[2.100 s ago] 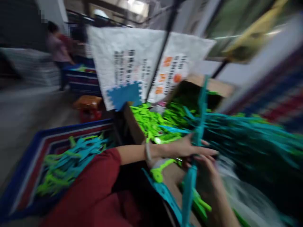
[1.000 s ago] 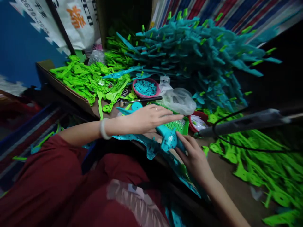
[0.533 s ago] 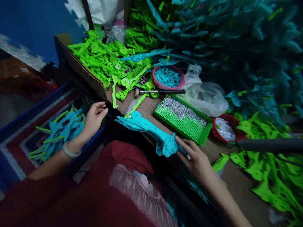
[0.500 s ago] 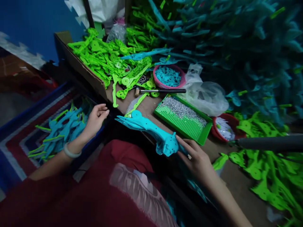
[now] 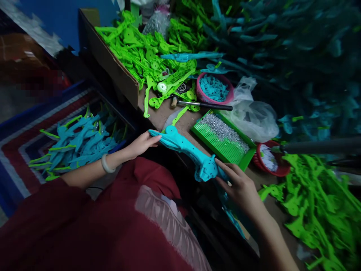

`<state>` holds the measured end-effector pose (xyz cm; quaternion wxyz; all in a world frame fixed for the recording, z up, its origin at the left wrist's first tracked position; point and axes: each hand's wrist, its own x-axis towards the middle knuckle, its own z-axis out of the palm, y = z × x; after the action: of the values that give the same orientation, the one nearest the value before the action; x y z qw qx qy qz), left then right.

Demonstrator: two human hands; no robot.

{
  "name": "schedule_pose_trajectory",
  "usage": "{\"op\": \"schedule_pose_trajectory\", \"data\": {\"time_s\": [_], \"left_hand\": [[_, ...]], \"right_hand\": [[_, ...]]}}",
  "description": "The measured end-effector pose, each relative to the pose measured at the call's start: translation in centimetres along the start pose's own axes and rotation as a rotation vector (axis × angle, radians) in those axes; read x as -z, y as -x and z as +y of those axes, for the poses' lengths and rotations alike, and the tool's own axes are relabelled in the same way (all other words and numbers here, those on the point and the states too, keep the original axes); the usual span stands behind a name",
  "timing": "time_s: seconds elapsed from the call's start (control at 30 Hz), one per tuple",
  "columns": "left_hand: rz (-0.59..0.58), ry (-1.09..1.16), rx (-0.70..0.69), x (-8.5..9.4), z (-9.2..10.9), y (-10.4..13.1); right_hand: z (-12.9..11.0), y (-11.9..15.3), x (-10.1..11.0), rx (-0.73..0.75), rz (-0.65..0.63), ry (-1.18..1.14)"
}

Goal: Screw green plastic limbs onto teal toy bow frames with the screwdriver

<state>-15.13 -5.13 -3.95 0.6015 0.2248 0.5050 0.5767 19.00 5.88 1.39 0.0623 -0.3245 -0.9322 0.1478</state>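
A long blue plastic part (image 5: 187, 148) spans the space between my two hands, over the front edge of the brown work surface. Its pointed left end is pinched between the thumb and fingers of my left hand (image 5: 145, 143). My right hand (image 5: 235, 180) grips the wide, knobbed right end, with the fingers partly hidden behind it. A green tray (image 5: 194, 130) of small silvery pieces lies just behind the blue part. Close to its left end is a thin green part (image 5: 179, 116).
Green parts (image 5: 146, 52) fill a cardboard box (image 5: 113, 62) at the back left; more lie at the right. Behind the tray are a hammer (image 5: 208, 106), a pink bowl (image 5: 199, 88) and a red basket (image 5: 282, 172). Blue-green parts (image 5: 81, 139) sit in a bin at the left.
My left hand has moved right and closed on the left end of the blue part. My right hand still holds the other end. The camera view has shifted a little.
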Motion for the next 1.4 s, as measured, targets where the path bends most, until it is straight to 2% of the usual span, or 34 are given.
{"op": "schedule_pose_trajectory", "data": {"time_s": [0.17, 0.27, 0.4, 0.5, 0.6, 0.7, 0.83, 0.93, 1.07, 1.23, 1.4], "left_hand": [[-0.029, 0.022, 0.043, -1.2, 0.0, -0.3], [-0.016, 0.001, 0.001, -1.3, -0.9, -0.2], [0.113, -0.048, -0.150, -1.0, -2.4, 0.2], [0.148, -0.300, -0.428, -0.2, -2.2, 0.1], [-0.023, -0.710, -0.746, 1.3, -0.9, -0.9], [-0.255, -0.878, -0.892, 2.6, 0.9, -2.4], [-0.520, -0.972, -0.872, 3.0, 2.8, -4.4], [-0.621, -0.981, -0.840, 2.5, 3.4, -5.5], [-0.615, -0.918, -0.823, 2.0, 2.7, -6.6], [-0.623, -0.914, -0.802, 1.9, 1.7, -6.8], [-0.589, -0.919, -0.815, 1.7, 1.7, -7.4]], "right_hand": [[1.0, 0.5, 1.8, -0.062, -0.074, 0.010], [0.9, 0.9, 1.9, -0.070, -0.095, 0.025], [0.8, 1.3, 1.0, -0.014, -0.035, 0.099], [1.1, 1.5, 0.5, 0.012, 0.037, 0.164], [1.5, 1.6, 0.5, 0.045, 0.065, 0.188], [1.6, 1.5, 0.5, 0.064, 0.032, 0.190], [1.8, 1.5, 0.7, 0.030, 0.012, 0.202], [1.8, 1.7, 0.9, -0.002, 0.034, 0.225], [1.4, 2.1, 1.0, -0.018, 0.027, 0.244], [0.6, 2.6, 1.1, -0.040, 0.071, 0.292], [0.2, 2.4, 0.9, -0.090, 0.003, 0.255]]}}
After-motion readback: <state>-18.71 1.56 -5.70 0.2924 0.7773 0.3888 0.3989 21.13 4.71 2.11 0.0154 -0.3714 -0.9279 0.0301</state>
